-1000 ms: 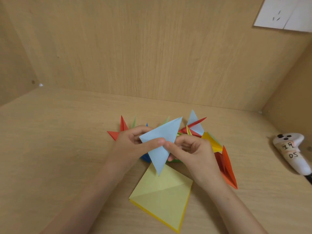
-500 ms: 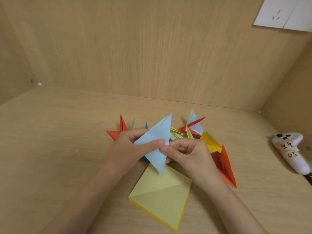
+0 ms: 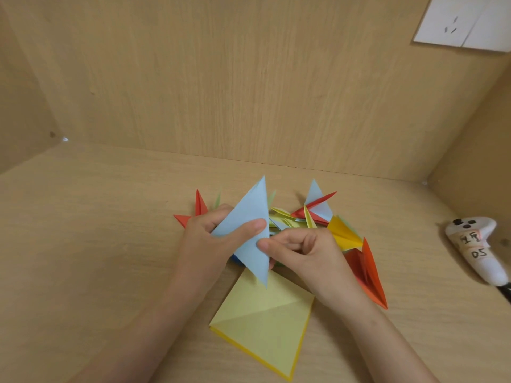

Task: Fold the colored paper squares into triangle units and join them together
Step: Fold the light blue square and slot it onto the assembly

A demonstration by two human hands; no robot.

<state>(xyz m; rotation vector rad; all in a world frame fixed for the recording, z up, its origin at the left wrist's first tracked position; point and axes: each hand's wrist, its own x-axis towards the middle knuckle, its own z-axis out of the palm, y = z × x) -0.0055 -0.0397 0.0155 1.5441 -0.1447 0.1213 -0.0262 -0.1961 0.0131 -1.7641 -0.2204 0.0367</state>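
A light blue folded paper triangle (image 3: 253, 230) stands nearly upright above the table, one tip pointing up and one down. My left hand (image 3: 213, 239) pinches it, thumb across its front face. My right hand (image 3: 301, 250) pinches its right edge with curled fingers. Under the hands lies a stack of yellow paper squares (image 3: 265, 324), the top one creased along a diagonal. Behind and beside the hands sits a cluster of joined folded units (image 3: 312, 214) in red, yellow, light blue, green and orange, partly hidden by my hands.
A white handheld controller (image 3: 475, 244) with a label reading "05" lies at the right by the side wall. Wooden walls close in the back and both sides. A white sheet (image 3: 464, 23) hangs on the back wall at upper right.
The blue triangle has turned counter-clockwise from a slanted pose to nearly upright, its top tip swinging left and higher. Both hands kept their hold and shifted slightly left.
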